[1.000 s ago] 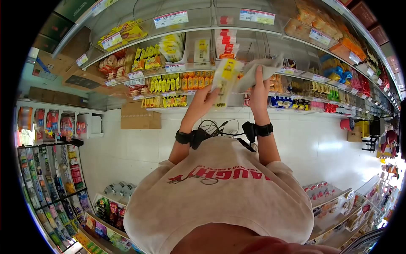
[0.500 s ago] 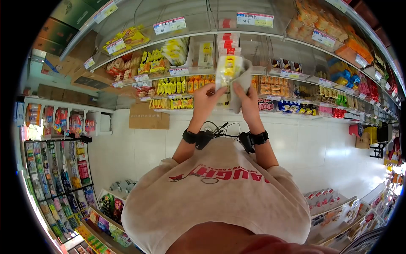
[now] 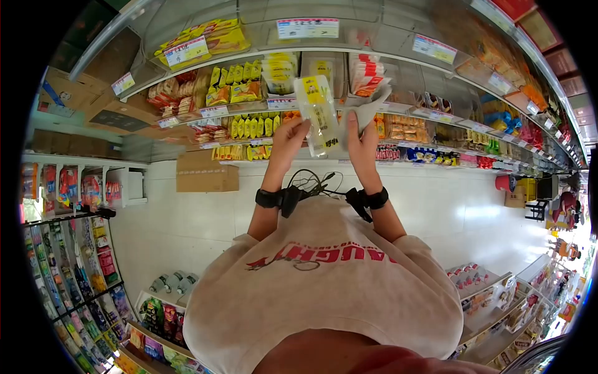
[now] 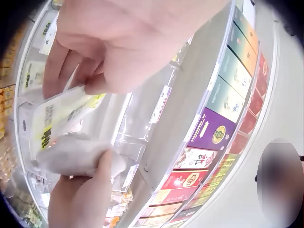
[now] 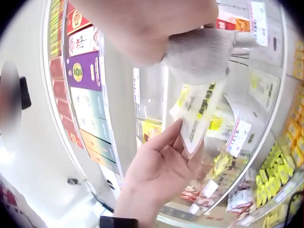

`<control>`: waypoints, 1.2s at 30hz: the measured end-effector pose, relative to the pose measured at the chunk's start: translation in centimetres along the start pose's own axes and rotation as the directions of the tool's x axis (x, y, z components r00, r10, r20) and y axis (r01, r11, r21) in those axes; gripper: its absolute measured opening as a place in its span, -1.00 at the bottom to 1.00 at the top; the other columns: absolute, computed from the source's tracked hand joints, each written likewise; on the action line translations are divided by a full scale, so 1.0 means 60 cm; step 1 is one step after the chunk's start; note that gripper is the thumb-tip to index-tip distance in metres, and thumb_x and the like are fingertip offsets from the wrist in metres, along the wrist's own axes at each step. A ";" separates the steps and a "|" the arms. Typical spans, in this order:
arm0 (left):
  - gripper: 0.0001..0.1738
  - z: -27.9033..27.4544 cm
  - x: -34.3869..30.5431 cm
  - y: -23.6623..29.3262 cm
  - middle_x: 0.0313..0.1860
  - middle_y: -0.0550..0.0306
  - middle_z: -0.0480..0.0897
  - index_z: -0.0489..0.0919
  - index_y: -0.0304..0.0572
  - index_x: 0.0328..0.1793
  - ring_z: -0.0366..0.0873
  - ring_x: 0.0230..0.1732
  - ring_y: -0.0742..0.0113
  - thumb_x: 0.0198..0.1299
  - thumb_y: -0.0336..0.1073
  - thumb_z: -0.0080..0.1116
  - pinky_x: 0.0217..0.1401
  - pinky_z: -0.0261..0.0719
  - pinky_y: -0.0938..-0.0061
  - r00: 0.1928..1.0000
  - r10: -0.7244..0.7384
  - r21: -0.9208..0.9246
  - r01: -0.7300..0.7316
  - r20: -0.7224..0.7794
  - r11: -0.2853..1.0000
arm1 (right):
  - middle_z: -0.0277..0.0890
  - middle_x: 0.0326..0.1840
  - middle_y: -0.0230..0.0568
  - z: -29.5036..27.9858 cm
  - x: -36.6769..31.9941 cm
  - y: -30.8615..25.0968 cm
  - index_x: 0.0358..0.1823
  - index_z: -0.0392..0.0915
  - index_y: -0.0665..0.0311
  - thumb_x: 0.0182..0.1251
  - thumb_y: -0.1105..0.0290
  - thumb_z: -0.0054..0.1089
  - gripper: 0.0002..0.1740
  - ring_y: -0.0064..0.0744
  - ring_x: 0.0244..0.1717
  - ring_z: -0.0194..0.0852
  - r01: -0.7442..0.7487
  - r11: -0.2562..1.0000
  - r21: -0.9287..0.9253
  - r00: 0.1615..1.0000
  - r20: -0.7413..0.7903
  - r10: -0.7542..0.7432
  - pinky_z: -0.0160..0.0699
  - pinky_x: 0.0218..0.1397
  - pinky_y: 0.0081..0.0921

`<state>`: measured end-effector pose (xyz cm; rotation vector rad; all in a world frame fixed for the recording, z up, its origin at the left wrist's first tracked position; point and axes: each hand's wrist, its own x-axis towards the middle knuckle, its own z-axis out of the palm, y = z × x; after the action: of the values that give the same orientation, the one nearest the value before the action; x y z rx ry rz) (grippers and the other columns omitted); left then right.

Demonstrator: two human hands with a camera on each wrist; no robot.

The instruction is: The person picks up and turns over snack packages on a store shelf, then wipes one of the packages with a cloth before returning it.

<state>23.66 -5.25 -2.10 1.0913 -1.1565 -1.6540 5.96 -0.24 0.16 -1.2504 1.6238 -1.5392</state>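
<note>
A clear flat packet with yellow and black print (image 3: 317,112) stands tilted up in front of the shelves. My left hand (image 3: 287,144) pinches its left edge; in the right wrist view that hand (image 5: 161,168) has thumb and fingers on the packet (image 5: 195,114). My right hand (image 3: 363,148) grips a folded light grey cloth (image 3: 369,112). In the left wrist view the cloth (image 4: 78,154) lies close to the packet's printed face (image 4: 61,118), with the right thumb on it.
Shelves of snack packets (image 3: 246,84) with price labels (image 3: 308,28) stand just beyond both hands. A cardboard box (image 3: 207,172) sits on the floor at left. Black cables (image 3: 314,181) hang between the wrists. Boxed goods (image 4: 209,133) line an upper shelf.
The cloth, wrapped against the packet's right side half a second ago, has moved right, off its face. The packet has shifted left with my left hand, and the head view has turned slightly.
</note>
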 end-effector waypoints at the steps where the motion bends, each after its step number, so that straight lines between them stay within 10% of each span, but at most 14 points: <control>1: -0.68 -0.012 0.003 -0.003 -0.27 0.31 0.70 0.67 -0.34 0.08 0.59 -0.27 0.63 0.50 -0.19 0.16 -0.21 0.64 0.58 0.999 -0.034 0.003 0.034 0.037 0.999 | 0.65 -0.01 0.11 0.010 0.000 -0.017 0.12 0.54 0.48 0.48 0.34 0.24 -0.64 -0.26 -0.11 0.62 0.024 0.999 -0.025 1.000 0.017 -0.024 0.58 0.01 -0.32; 4: -0.72 -0.049 0.016 -0.025 -0.23 0.26 0.71 0.67 -0.35 0.07 0.63 -0.24 0.58 0.52 -0.27 0.09 -0.14 0.70 0.53 0.987 -0.073 0.064 0.064 0.140 0.996 | 0.44 0.40 0.22 0.066 -0.006 0.020 0.14 0.54 0.49 0.38 0.37 0.28 -0.60 0.05 0.37 0.46 0.528 0.745 -0.408 0.849 0.264 -0.457 0.35 0.46 -0.06; 8: -0.74 -0.085 0.048 -0.026 -0.20 0.21 0.72 0.66 -0.35 0.09 0.66 -0.23 0.54 0.51 -0.37 -0.01 -0.12 0.71 0.52 0.996 -0.050 -0.069 0.055 0.071 0.996 | 0.21 0.65 -0.06 0.069 -0.026 0.008 0.27 0.55 0.39 0.30 0.40 0.32 -0.50 0.09 0.67 0.03 0.528 0.785 -0.325 0.798 0.507 -0.326 -0.01 0.65 0.15; 11: -0.74 -0.093 0.072 -0.014 -0.20 0.18 0.75 0.63 -0.35 0.09 0.68 -0.22 0.56 0.52 -0.31 0.04 -0.22 0.64 0.57 0.996 -0.029 -0.087 0.037 0.088 0.995 | 0.15 0.66 0.04 0.047 -0.032 0.013 0.28 0.56 0.34 0.34 0.40 0.31 -0.52 0.09 0.68 0.00 0.477 0.850 -0.224 0.769 0.576 -0.279 0.01 0.66 0.07; 14: -0.71 -0.070 0.099 0.002 -0.28 0.23 0.72 0.64 -0.32 0.06 0.59 -0.31 0.63 0.52 -0.20 0.13 -0.30 0.55 0.62 0.994 0.014 0.023 -0.017 0.108 1.000 | 0.41 0.47 0.08 0.051 -0.022 0.039 0.27 0.57 0.32 0.42 0.37 0.28 -0.58 -0.12 0.46 0.40 0.301 0.911 -0.283 0.937 0.263 -0.228 0.36 0.47 -0.20; 17: -0.71 -0.041 0.126 -0.003 -0.33 0.24 0.69 0.63 -0.33 0.09 0.57 -0.31 0.60 0.51 -0.21 0.14 -0.29 0.54 0.61 0.997 0.042 0.102 -0.047 0.058 0.994 | 0.66 0.12 -0.06 0.046 0.007 0.057 0.23 0.58 0.34 0.47 0.35 0.27 -0.62 -0.44 0.07 0.59 -0.346 0.929 0.134 0.915 0.265 0.303 0.53 0.13 -0.46; 21: -0.53 -0.045 0.171 -0.004 -0.09 0.06 0.70 0.56 -0.42 0.32 0.69 -0.09 0.41 0.42 -0.24 0.28 -0.09 0.64 0.52 0.984 0.053 0.315 -0.105 0.169 0.943 | 0.63 -0.34 -0.23 0.062 0.055 0.077 0.05 0.64 0.42 0.47 0.31 0.27 -0.69 -0.61 -0.25 0.40 -0.019 0.999 0.045 0.994 0.105 0.014 0.46 -0.17 -0.51; 24: -0.46 -0.004 0.167 0.010 0.08 -0.04 0.65 0.51 -0.43 0.40 0.71 -0.03 0.29 0.32 -0.42 0.33 -0.02 0.68 0.42 0.952 0.265 0.132 -0.286 0.153 0.949 | 0.63 -0.14 0.10 0.085 0.113 0.093 0.06 0.60 0.48 0.43 0.38 0.24 -0.69 -0.04 -0.16 0.61 0.200 0.970 -0.134 0.980 0.033 -0.198 0.55 -0.06 -0.26; 26: -0.48 -0.008 0.201 -0.006 -0.02 -0.09 0.65 0.54 -0.41 0.33 0.70 -0.09 0.17 0.23 -0.49 0.32 -0.06 0.66 0.30 0.932 0.323 0.459 -0.362 0.164 0.811 | 0.55 0.15 0.29 0.093 0.139 0.109 0.15 0.56 0.46 0.40 0.44 0.20 -0.65 0.35 0.09 0.54 0.302 0.914 -0.271 0.953 0.079 -0.292 0.55 0.08 -0.11; 29: -0.52 -0.008 0.254 -0.040 -0.06 -0.21 0.64 0.57 -0.42 0.24 0.67 -0.10 -0.06 0.14 -0.56 0.29 -0.08 0.63 0.18 0.906 0.379 0.534 -0.418 0.187 0.735 | 0.49 0.23 0.31 0.105 0.161 0.115 0.16 0.55 0.43 0.39 0.45 0.19 -0.65 0.32 0.17 0.51 0.473 0.736 -0.485 0.843 0.007 -0.537 0.55 0.11 -0.11; 33: -0.62 -0.006 0.270 -0.041 0.05 -0.27 0.64 0.57 -0.39 0.16 0.68 -0.02 -0.22 0.20 -0.54 0.24 0.04 0.65 0.20 0.889 0.281 0.780 -0.453 0.361 0.433 | 0.57 0.13 0.28 0.105 0.173 0.161 0.14 0.53 0.45 0.39 0.45 0.18 -0.66 0.31 0.11 0.57 0.348 0.908 -0.235 0.929 0.218 -0.300 0.57 0.08 -0.13; 36: -0.69 -0.006 0.231 -0.017 -0.02 -0.32 0.64 0.61 -0.37 0.10 0.60 -0.04 -0.39 0.21 -0.54 0.21 0.05 0.62 0.14 0.797 0.473 0.727 -0.570 0.375 0.384 | 0.61 0.01 0.25 0.098 0.182 0.179 0.12 0.54 0.44 0.41 0.40 0.18 -0.67 0.33 0.01 0.59 0.220 0.960 -0.173 0.933 0.325 -0.156 0.59 0.04 -0.11</control>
<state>19.90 -18.10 -5.82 0.9677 -2.2026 -0.5999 4.23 -13.66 -9.15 -1.7111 1.5197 -1.2245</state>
